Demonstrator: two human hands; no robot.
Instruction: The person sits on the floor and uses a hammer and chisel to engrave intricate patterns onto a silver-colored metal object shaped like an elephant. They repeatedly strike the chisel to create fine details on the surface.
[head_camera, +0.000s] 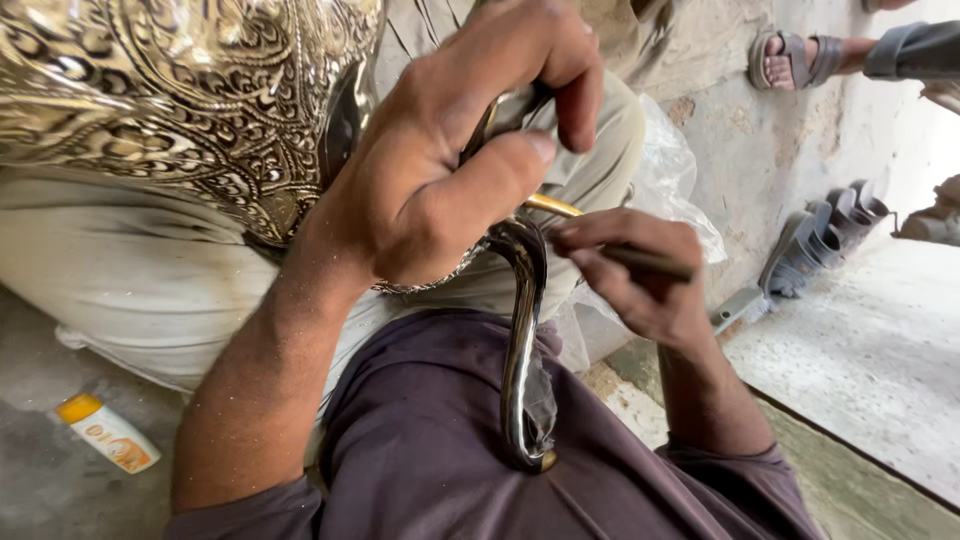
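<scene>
A large engraved metal vessel (190, 90) with dense gold and silver patterning lies across my lap at the upper left. Its curved shiny handle (523, 340) arcs down over my dark purple garment. My left hand (450, 160) grips the top of that handle where it meets the vessel, thumb pressed on it. My right hand (630, 270) holds a thin dark engraving tool (640, 260), its brass-coloured end pointing at the handle's upper bend. A clear plastic wrap (670, 180) lies behind the hands.
A small white tube with an orange cap (105, 432) lies on the concrete floor at the lower left. Grey sandals (820, 235) sit at the right by a step. Another person's sandalled foot (795, 58) rests at the top right.
</scene>
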